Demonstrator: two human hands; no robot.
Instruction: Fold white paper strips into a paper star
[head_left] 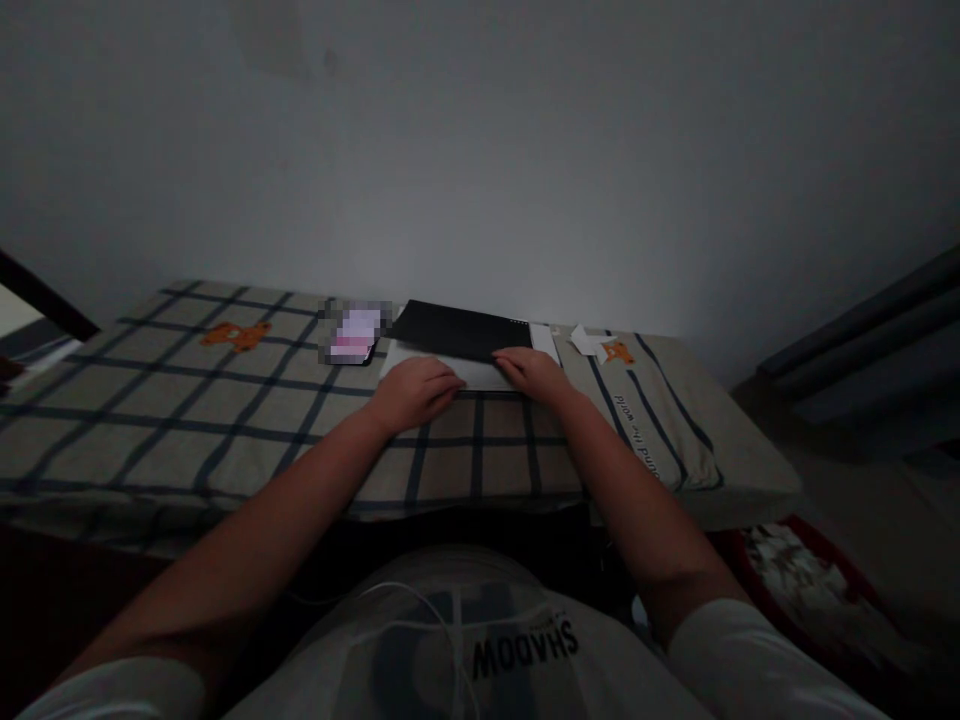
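A black sheet (461,330) lies over a white sheet (480,374) on the cloth-covered table, its near edge lifted slightly. My right hand (531,372) is closed on the near right corner of the black sheet, thumb and fingers pinched together. At the near left of the white sheet rests my left hand (420,392), its fingers curled and pressed together at that sheet's edge. Whether anything else is under the left fingers is hidden. The white sheet shows around the black one at the left, front and right.
A phone (356,333) with a lit screen lies left of the sheets. Torn white paper scraps (591,343) are on the right. The checked tablecloth (255,420) reaches the wall (480,150). A red bin (806,570) of crumpled paper stands at lower right. A thin cable crosses my shirt.
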